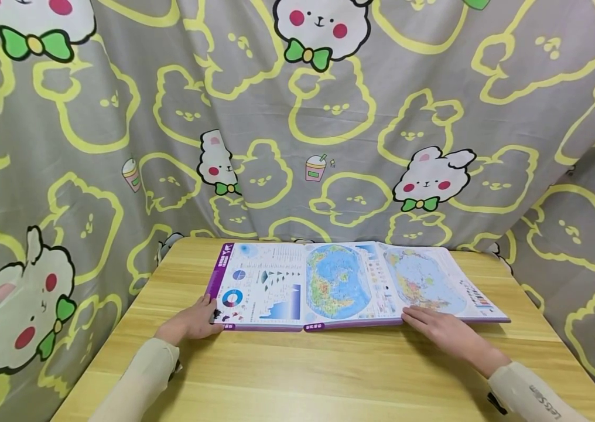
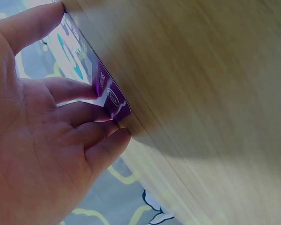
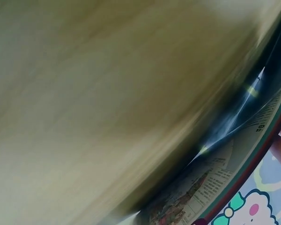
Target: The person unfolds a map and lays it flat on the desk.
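Note:
A fold-out map book point(image 1: 337, 281) with purple edges lies spread on the table, showing charts on its left panel and world maps on the middle and right panels. My left hand point(image 1: 192, 321) holds the book's near left corner. In the left wrist view its bent fingers point(image 2: 79, 115) meet the purple side edge, and the thumb touches the near edge. At the near edge between the two maps, my right hand point(image 1: 447, 334) grips the raised right panel, its fingers on top and its thumb hidden. Printed pages point(image 3: 210, 192) show beneath that panel in the right wrist view.
The light wooden table point(image 1: 287, 375) runs up to a grey curtain point(image 1: 276, 105) with yellow outlines and cartoon animals, which hangs behind it and on both sides. The book's far edge lies close to the curtain.

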The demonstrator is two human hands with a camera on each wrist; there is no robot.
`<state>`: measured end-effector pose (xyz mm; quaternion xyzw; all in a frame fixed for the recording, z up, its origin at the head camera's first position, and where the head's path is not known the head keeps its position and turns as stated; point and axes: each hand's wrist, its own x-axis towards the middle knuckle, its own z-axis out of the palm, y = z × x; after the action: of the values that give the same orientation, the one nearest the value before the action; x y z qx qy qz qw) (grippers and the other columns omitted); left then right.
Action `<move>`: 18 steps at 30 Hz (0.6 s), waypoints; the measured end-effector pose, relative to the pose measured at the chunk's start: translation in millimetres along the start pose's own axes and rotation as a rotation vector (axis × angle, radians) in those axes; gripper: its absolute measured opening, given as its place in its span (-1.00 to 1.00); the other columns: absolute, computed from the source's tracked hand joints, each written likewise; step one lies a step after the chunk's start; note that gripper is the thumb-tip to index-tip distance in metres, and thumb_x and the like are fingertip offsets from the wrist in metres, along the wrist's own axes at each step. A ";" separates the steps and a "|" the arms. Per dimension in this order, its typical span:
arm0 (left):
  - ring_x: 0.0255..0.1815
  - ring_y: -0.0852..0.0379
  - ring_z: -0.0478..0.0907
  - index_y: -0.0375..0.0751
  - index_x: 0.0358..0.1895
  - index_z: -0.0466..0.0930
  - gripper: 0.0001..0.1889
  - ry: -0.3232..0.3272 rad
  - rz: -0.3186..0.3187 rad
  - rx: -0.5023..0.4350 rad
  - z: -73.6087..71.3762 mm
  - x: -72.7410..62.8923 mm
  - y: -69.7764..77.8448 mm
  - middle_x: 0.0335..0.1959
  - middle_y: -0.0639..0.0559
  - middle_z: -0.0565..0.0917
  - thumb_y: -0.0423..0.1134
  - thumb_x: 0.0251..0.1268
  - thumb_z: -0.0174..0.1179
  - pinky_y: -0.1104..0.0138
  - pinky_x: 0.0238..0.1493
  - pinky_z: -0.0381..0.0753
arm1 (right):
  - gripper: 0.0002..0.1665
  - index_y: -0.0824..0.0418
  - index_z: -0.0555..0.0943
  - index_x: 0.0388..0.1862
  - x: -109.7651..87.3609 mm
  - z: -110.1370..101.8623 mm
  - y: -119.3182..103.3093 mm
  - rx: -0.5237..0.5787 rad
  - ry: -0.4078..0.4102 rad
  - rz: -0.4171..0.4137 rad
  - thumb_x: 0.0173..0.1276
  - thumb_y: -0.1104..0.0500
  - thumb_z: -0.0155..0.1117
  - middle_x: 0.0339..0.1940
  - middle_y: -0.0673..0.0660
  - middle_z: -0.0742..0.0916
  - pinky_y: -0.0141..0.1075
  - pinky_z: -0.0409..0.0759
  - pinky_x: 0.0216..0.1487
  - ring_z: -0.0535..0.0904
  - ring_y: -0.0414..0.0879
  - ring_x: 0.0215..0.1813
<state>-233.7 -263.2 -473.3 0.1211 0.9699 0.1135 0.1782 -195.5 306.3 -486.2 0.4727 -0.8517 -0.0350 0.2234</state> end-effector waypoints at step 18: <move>0.42 -0.41 -0.09 -0.57 0.37 0.07 -0.14 -0.004 -0.007 -0.010 -1.0 1.0 -0.8 0.41 -0.53 -0.04 0.04 0.26 0.17 -0.15 0.36 0.01 | -0.54 0.31 0.60 0.08 -3.9 7.2 0.1 -0.001 -0.099 -0.015 0.18 0.39 0.03 0.06 0.23 0.64 -0.10 0.63 -0.15 0.60 0.12 0.01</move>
<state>-235.1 -263.8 -472.9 0.1169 0.9694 0.1175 0.1811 -196.8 308.5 -494.0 0.4766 -0.8582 -0.0602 0.1810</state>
